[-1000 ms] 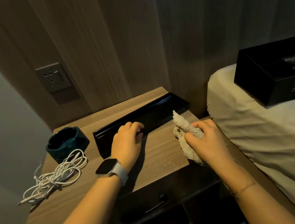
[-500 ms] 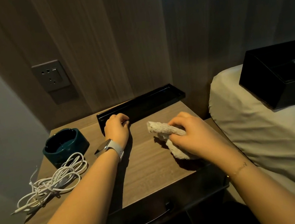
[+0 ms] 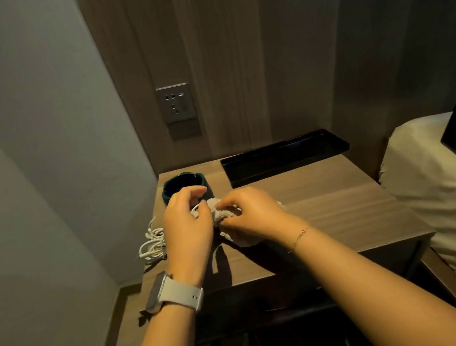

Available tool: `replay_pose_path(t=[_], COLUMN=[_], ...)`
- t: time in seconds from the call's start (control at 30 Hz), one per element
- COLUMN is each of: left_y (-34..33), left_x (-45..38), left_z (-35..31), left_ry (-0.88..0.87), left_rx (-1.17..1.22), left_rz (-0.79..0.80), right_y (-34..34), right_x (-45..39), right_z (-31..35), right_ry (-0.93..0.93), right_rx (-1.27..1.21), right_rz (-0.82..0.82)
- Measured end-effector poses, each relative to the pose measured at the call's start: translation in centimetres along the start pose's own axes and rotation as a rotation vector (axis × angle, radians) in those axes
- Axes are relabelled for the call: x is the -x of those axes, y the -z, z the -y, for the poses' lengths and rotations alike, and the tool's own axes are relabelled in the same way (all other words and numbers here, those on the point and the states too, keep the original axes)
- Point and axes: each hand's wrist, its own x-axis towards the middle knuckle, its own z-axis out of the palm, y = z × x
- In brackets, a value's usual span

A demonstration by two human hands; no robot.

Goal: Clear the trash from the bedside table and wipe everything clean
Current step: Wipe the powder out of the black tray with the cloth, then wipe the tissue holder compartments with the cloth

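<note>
white-strapped smartwatch (image 3: 177,293), thin gold bracelet (image 3: 299,238)

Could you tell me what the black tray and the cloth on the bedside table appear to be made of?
Black tray: probably glossy plastic or lacquer; its rim catches a sheen. Cloth: pale terry-like fabric, nubbly and crumpled, held in the right hand.

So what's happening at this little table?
A person is cleaning a bedside table. The right hand grips a white cloth, and the left hand is at the cloth too, above a coiled white cable. A green ashtray and a black tray sit at the back.
</note>
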Motion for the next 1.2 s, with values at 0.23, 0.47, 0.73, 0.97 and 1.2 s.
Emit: replay_pose_path(t=[0.23, 0.47, 0.73, 0.97, 1.2], left_y=[2.2, -2.6, -11.3, -20.6, -31.3], left_x=[5.3, 11.4, 15.6, 15.3, 11.5], left_z=[-2.4, -7.5, -13.7, -19.8, -24.7], left_ry=[0.119, 0.06, 0.01, -0.009, 0.125], left_rx=[0.223, 0.363, 0.371, 0.374, 0.463], left_rz=[0.068, 0.265, 0.488, 0.643, 0.728], right_y=[3.9, 7.4, 13.3, 18.7, 25.1], right_x=[9.5, 20.6, 29.7, 33.5, 32.3], right_z=[1.1, -2.3, -10.1, -19.0, -30.1], right_ry=[-0.048, -0.197, -0.419, -0.51, -0.667], right_rx=[-0.5, -0.453, -0.408, -0.279, -0.183], right_rz=[-0.27, -0.443, -0.573, -0.661, -0.741])
